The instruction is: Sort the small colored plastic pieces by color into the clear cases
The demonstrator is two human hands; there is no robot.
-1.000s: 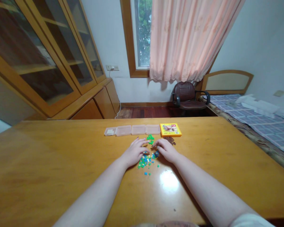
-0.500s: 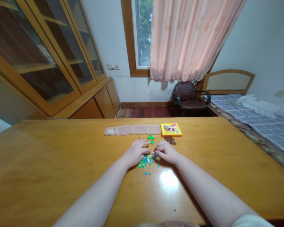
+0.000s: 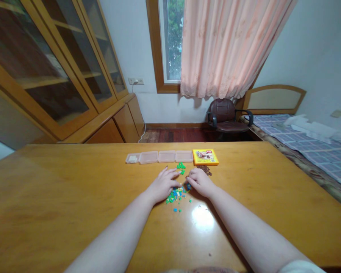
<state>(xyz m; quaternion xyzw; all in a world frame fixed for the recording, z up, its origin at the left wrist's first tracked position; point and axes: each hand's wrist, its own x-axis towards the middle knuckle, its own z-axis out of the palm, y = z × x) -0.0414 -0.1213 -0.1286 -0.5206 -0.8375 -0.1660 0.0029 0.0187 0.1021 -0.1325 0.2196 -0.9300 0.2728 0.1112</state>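
Note:
A mixed pile of tiny green, blue, yellow and white building bricks (image 3: 176, 195) lies on the table in front of me. My left hand (image 3: 162, 185) rests at the pile's left edge, open, its fingers spread out and the thumb side close to the bricks. On the other side, my right hand (image 3: 201, 182) is closed, with curled fingers low over the pile's right end; whatever is between the fingertips is too small to make out. A small group of green bricks (image 3: 181, 166) lies beyond the gap between my hands. Just past my right hand sits a heap of brown bricks (image 3: 207, 170).
Shallow clear plastic trays (image 3: 167, 156) stand in a row toward the table's far edge, the leftmost with something whitish inside. A yellow box (image 3: 205, 157) is at the row's right end. Behind the wooden table (image 3: 74, 197) are a brown office chair (image 3: 226, 113) and a bed.
My right hand's fingers have shifted slightly at the pile, and some bricks beside its fingertips lie differently. My left hand stays nearly in place.

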